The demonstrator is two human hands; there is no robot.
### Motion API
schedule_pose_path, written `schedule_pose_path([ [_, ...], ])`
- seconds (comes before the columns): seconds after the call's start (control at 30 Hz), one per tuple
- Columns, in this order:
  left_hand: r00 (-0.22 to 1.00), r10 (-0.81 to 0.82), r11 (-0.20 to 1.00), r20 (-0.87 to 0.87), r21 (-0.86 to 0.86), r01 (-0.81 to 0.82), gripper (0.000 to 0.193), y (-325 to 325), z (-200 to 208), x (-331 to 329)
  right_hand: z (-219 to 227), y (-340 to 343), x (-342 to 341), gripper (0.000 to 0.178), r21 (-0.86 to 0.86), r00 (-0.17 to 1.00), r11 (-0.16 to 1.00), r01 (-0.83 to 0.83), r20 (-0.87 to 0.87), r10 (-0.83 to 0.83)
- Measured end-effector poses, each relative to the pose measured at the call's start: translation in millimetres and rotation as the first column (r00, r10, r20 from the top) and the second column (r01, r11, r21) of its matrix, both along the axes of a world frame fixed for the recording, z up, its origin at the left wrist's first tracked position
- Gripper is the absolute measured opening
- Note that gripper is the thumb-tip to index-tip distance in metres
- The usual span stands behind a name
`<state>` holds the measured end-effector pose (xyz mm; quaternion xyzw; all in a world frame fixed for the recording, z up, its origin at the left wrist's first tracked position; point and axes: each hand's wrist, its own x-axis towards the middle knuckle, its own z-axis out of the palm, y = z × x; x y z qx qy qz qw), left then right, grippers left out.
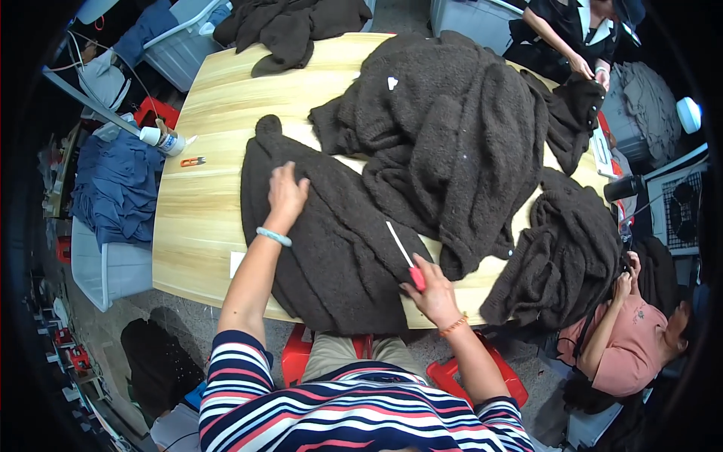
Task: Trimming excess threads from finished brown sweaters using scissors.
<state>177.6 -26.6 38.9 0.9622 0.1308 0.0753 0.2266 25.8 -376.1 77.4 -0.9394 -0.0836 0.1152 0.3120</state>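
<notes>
A dark brown knitted garment [339,248] lies spread in front of me, its lower end hanging over the table's near edge. My left hand [288,192] rests on its upper left part, fingers apart and holding nothing. In my right hand [437,294], closed near the garment's lower right side, is a red-handled tool [416,277] with a thin pale shaft pointing up and left over the cloth. Its exact kind I cannot make out. Beyond lies a heaped pile of similar brown garments [452,128], with another brown garment [565,248] to the right.
Orange thread snips [193,161] and a white bottle [163,141] are at the wooden table's [196,218] left side. One co-worker [576,38] handles brown cloth at the far right; another in pink [621,339] sits at the near right. A red stool [489,369] stands below.
</notes>
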Motion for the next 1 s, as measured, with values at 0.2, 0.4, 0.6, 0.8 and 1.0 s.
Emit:
schedule_pose_path([
  [0.2,0.915,0.216,0.950,-0.342,-0.141,-0.277,0.067,86.0,-42.1,12.8,-37.6,58.7,19.9,0.073,-0.193,0.993,0.975,-0.108,-0.073,0.096],
  [0.4,0.997,-0.081,0.479,0.001,-0.877,0.039,0.024,92.9,-2.7,8.6,-31.9,30.9,47.3,0.059,-0.172,0.998,0.985,0.007,0.066,0.004],
  [0.6,0.995,-0.080,0.162,0.065,-0.984,0.078,0.019,93.5,96.8,12.9,25.5,78.7,14.9,0.063,-0.004,0.963,0.966,-0.258,0.072,0.258],
  [0.8,0.995,-0.019,0.162,-0.101,-0.982,-0.097,0.026,102.4,102.9,24.4,-38.2,113.9,-34.4,0.053,-0.028,0.945,0.944,-0.328,-0.008,0.328],
  [1.0,0.967,0.106,0.473,-0.230,-0.844,-0.253,0.036,132.4,62.7,48.0,-1.4,35.4,32.3,0.048,0.271,0.883,0.923,-0.274,-0.310,0.353],
])
